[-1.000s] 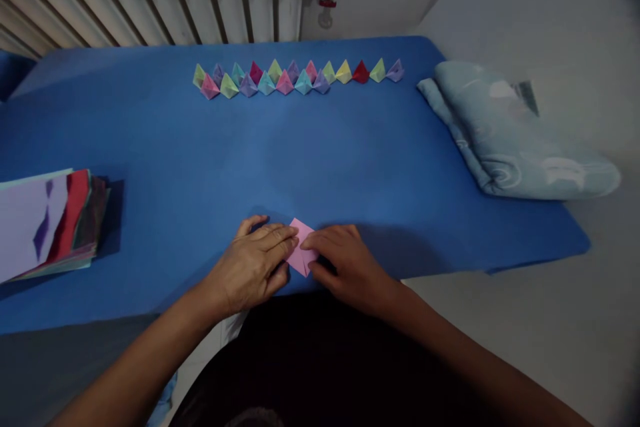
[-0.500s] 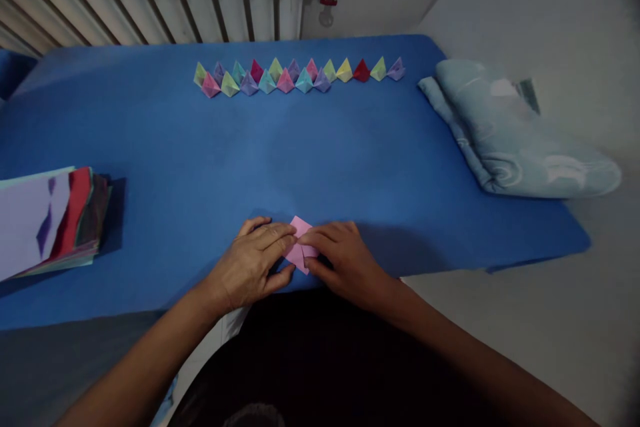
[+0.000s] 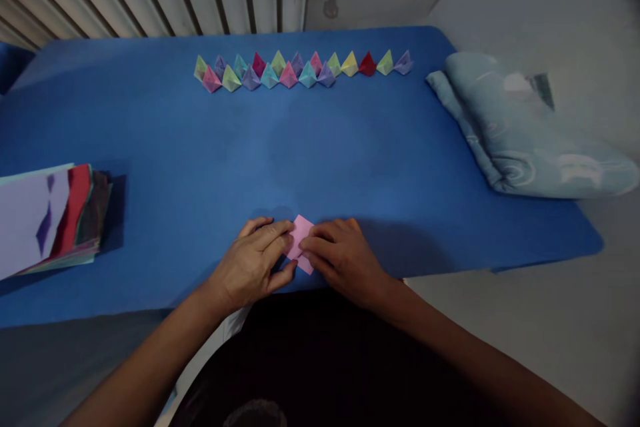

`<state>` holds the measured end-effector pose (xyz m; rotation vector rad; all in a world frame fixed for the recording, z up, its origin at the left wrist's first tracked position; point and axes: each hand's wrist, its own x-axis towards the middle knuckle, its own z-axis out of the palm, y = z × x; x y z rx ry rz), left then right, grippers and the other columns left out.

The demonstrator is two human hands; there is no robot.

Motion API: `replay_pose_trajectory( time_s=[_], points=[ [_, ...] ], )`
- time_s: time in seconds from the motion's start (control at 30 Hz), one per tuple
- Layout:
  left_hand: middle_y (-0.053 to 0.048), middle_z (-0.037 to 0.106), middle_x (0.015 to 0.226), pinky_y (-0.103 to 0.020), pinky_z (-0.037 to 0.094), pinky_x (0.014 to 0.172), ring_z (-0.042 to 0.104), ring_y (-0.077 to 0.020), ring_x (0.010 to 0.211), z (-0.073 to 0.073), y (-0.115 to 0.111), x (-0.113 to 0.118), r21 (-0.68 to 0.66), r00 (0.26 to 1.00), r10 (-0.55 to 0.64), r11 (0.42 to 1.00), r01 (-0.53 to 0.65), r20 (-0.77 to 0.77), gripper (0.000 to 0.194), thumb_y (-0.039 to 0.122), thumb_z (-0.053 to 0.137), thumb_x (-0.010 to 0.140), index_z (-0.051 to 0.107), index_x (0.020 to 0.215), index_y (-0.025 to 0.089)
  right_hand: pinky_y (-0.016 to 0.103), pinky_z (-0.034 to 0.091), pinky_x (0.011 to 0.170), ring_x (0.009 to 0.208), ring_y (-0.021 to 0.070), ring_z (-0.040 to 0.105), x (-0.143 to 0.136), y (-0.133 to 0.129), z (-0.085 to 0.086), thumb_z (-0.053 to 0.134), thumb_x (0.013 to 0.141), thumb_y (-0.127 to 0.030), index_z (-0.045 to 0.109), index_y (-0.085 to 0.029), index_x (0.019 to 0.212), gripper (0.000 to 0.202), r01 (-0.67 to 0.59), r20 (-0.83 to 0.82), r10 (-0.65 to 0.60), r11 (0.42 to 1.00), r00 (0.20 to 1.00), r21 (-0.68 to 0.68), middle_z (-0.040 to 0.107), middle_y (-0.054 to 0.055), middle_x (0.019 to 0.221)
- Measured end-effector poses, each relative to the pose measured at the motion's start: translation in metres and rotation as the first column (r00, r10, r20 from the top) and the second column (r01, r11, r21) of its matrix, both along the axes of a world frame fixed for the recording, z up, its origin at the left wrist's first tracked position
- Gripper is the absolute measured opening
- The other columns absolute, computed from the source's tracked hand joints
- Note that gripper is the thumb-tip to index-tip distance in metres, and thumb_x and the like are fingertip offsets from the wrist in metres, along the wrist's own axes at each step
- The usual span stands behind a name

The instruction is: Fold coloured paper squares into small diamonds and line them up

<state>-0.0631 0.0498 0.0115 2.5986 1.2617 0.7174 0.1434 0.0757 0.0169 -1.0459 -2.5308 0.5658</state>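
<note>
The small pink paper (image 3: 303, 229) lies low in the middle of the frame, flat on the blue table top (image 3: 175, 147), between the two hands. It looks very light, thin and easy to bend. I think it would slide about if nobody pressed on it, and a hard pull could rip or crumple it. A good place to press is its left side, with flat fingertips. A good place to take hold is the loose-looking edge on its right side, with a soft pinch.

The left hand (image 3: 253, 259), just left of the middle, is partly open. Its fingers lie side by side, a bit bent, with some tips on the left part of the paper. The thumb is apart from them, down by the paper's lower left edge.

The right hand (image 3: 349, 260), just right of the middle, is curled, with its fingers close together. Their tips touch the right part of the paper. The thumb is mostly hidden, so I can't tell if it pinches the paper or just rests there.
</note>
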Motion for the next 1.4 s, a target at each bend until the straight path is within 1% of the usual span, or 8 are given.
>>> replay_pose_trajectory(
  time_s=[0.13, 0.33, 0.43, 0.53, 0.7, 0.93, 1.17, 1.4],
  points=[
    [-0.01, 0.066, 0.114, -0.044, 0.041, 0.1, 0.062, -0.0226, 0.105, 0.001, 0.0, 0.0, -0.005, 1.0, 0.029, 1.0, -0.029, -0.003, 0.019, 0.027, 0.058, 0.085, 0.061, 0.101, 0.017, 0.033, 0.029, 0.075, 0.082, 0.017, 0.051, -0.001, 0.0, 0.001, 0.052, 0.092, -0.022, 0.066, -0.022, 0.093, 0.014, 0.009, 0.026, -0.008, 1.0, 1.0, -0.023, 0.066, 0.003, 0.09],
    [-0.006, 0.069, 0.11, -0.043, 0.041, 0.097, 0.062, -0.0208, 0.103, -0.002, 0.001, -0.003, 0.031, 0.999, 0.046, 0.998, -0.046, -0.028, 0.015, 0.019, 0.055, 0.087, 0.062, 0.101, 0.019, 0.033, 0.029, 0.074, 0.081, 0.017, 0.053, -0.002, 0.001, 0.001, 0.051, 0.092, -0.02, 0.065, -0.021, 0.093, 0.014, 0.04, -0.021, -0.041, 0.998, 0.999, -0.044, 0.067, 0.002, 0.091],
    [-0.005, 0.07, 0.11, -0.042, 0.041, 0.096, 0.062, -0.0203, 0.103, -0.003, 0.0, -0.004, 0.048, 0.999, 0.044, 0.998, -0.042, -0.032, 0.015, 0.018, 0.055, 0.088, 0.063, 0.101, 0.02, 0.033, 0.029, 0.075, 0.081, 0.0178, 0.053, -0.003, 0.0, 0.001, 0.055, 0.089, -0.019, 0.065, -0.021, 0.095, 0.012, 0.061, -0.036, -0.063, 0.996, 0.997, -0.059, 0.068, 0.003, 0.092],
    [-0.004, 0.07, 0.109, -0.041, 0.041, 0.096, 0.062, -0.0198, 0.103, -0.003, -0.002, -0.004, 0.065, 0.999, 0.041, 0.997, -0.039, -0.022, 0.015, 0.016, 0.055, 0.089, 0.063, 0.101, 0.019, 0.033, 0.029, 0.074, 0.082, 0.0181, 0.052, -0.004, 0.0, 0.001, 0.056, 0.087, -0.017, 0.066, -0.021, 0.093, 0.012, 0.065, -0.03, -0.067, 0.996, 0.997, -0.068, 0.068, 0.002, 0.092],
    [-0.004, 0.072, 0.105, -0.042, 0.042, 0.095, 0.063, -0.0195, 0.101, -0.003, -0.006, -0.005, 0.095, 0.999, 0.05, 0.994, -0.051, 0.011, 0.015, 0.014, 0.056, 0.089, 0.064, 0.101, 0.018, 0.033, 0.028, 0.073, 0.081, 0.0176, 0.052, -0.004, 0.0, 0.0, 0.054, 0.09, -0.018, 0.067, -0.022, 0.089, 0.014, 0.06, -0.011, -0.06, 0.997, 0.998, -0.055, 0.067, 0.002, 0.09],
    [-0.004, 0.071, 0.107, -0.041, 0.041, 0.097, 0.062, -0.0193, 0.104, -0.006, -0.007, -0.008, 0.06, 0.997, 0.067, 0.996, -0.068, 0.03, 0.015, 0.014, 0.056, 0.089, 0.065, 0.099, 0.02, 0.033, 0.03, 0.074, 0.081, 0.0176, 0.053, -0.006, 0.002, 0.001, 0.052, 0.091, -0.019, 0.066, -0.021, 0.092, 0.014, 0.076, -0.016, -0.077, 0.995, 0.997, -0.067, 0.067, 0.003, 0.09],
    [-0.002, 0.071, 0.099, -0.041, 0.04, 0.093, 0.062, -0.0187, 0.097, -0.002, -0.004, -0.001, -0.021, 0.983, 0.166, 0.986, -0.165, 0.075, 0.011, 0.021, 0.055, 0.09, 0.065, 0.092, 0.021, 0.032, 0.032, 0.073, 0.082, 0.0173, 0.054, -0.009, 0.004, 0.001, 0.051, 0.092, -0.021, 0.065, -0.02, 0.086, 0.016, 0.1, 0.001, -0.1, 0.994, 0.995, -0.04, 0.065, 0.004, 0.089],
    [-0.003, 0.068, 0.094, -0.041, 0.041, 0.086, 0.059, -0.0207, 0.095, -0.004, -0.005, 0.008, -0.059, 0.95, 0.287, 0.958, -0.282, 0.119, 0.01, 0.025, 0.057, 0.089, 0.065, 0.085, 0.02, 0.032, 0.033, 0.074, 0.083, 0.017, 0.055, -0.011, 0.006, 0.004, 0.051, 0.093, -0.024, 0.062, -0.018, 0.082, 0.016, 0.126, 0.012, -0.126, 0.986, 0.992, -0.105, 0.065, 0.004, 0.089]
  ],
)
